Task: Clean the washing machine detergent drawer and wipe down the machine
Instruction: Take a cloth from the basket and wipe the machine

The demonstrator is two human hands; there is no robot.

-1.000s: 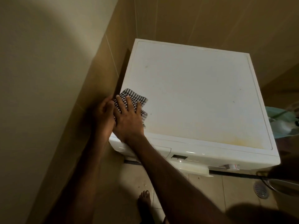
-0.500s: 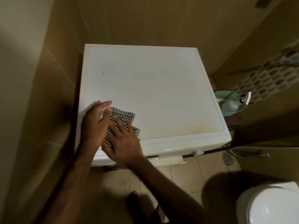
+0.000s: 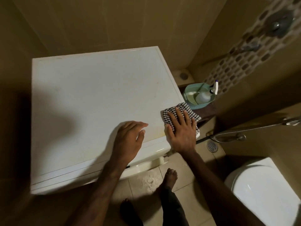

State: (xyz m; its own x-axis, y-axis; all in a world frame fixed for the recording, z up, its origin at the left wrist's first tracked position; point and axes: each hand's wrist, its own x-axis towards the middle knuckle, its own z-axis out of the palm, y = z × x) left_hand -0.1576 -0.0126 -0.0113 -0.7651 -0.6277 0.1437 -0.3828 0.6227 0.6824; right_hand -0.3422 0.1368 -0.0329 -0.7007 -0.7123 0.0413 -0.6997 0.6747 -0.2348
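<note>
The white washing machine (image 3: 91, 101) fills the middle of the view, seen from above. A black-and-white checked cloth (image 3: 182, 110) lies at its front right corner, hanging a little over the right edge. My right hand (image 3: 180, 131) presses flat on the cloth with fingers spread. My left hand (image 3: 130, 139) rests on the bare top just left of it, fingers loosely curled, holding nothing. A yellowish stain shows on the top between the two hands. The pale detergent drawer (image 3: 146, 165) sticks out a little at the machine's front, under my arms.
A teal basin (image 3: 189, 95) holding a spray bottle (image 3: 205, 95) stands right of the machine. A floor drain (image 3: 212, 146) and a hose lie beyond. The white toilet (image 3: 263, 190) is at lower right. Tiled walls close in on the left and behind. My bare feet stand on the tiled floor.
Both hands have slid the cloth from the front left corner of the machine's top across to its front right corner. My left hand has come off the cloth.
</note>
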